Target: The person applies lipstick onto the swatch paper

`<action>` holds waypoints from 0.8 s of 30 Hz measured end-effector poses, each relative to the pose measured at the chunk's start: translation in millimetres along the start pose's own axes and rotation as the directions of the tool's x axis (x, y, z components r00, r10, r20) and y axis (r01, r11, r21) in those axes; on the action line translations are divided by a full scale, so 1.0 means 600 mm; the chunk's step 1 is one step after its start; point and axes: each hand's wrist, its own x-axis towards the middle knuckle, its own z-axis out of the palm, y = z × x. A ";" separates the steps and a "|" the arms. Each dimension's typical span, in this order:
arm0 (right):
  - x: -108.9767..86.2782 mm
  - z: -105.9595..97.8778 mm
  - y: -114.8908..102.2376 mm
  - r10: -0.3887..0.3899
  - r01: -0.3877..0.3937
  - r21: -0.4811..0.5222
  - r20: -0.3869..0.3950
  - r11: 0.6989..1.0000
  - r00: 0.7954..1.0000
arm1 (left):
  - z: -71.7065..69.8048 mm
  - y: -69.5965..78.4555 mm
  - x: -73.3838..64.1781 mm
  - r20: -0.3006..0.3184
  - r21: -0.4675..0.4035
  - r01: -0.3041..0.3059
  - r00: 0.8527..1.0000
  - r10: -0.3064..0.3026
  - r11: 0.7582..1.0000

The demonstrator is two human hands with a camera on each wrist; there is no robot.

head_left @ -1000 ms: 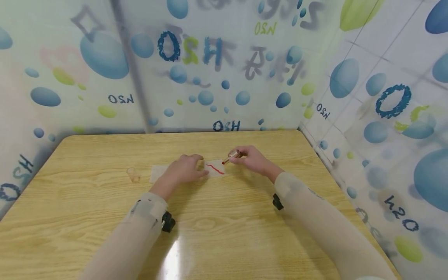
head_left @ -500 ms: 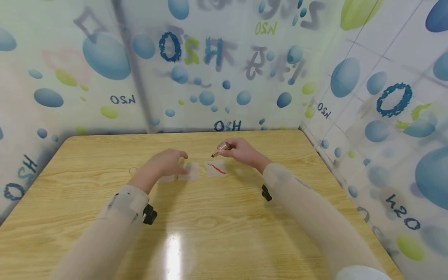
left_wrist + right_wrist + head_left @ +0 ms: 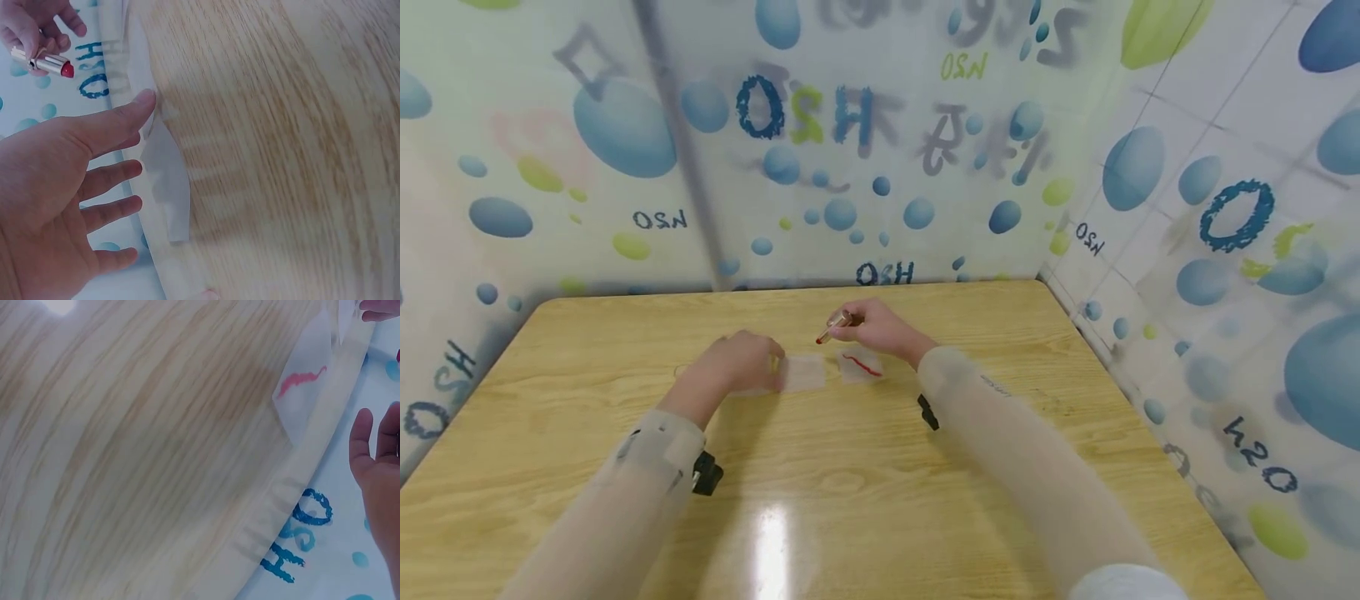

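Head view, centre: my right hand (image 3: 882, 327) is pinching the lipstick (image 3: 837, 324), left hand (image 3: 737, 364) loose, empty; I'd pin the blank sheet (image 3: 805, 373) flat before swiping.

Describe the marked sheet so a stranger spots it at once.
Find the wooden table and look toward its far edge, below the bubble-patterned wall. The marked sheet lies there, rightmost of the thin white sheets in the head view. A wavy red line slants across it, while the plain sheet to its left shows none.
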 end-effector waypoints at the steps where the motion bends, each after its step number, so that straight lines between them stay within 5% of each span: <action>1: 0.004 0.004 0.001 -0.002 0.002 -0.003 0.000 1.000 1.000 | 0.001 -0.001 -0.002 0.001 -0.003 0.001 1.000 -0.001 1.000; 17: 0.031 0.053 0.005 0.024 -0.024 -0.014 0.011 1.000 1.000 | 0.014 0.004 -0.003 -0.014 0.034 0.009 1.000 -0.008 0.999; 24: 0.039 0.056 0.000 0.040 -0.039 -0.025 0.046 0.999 0.998 | 0.010 0.001 0.001 -0.013 -0.019 0.015 1.000 -0.016 1.000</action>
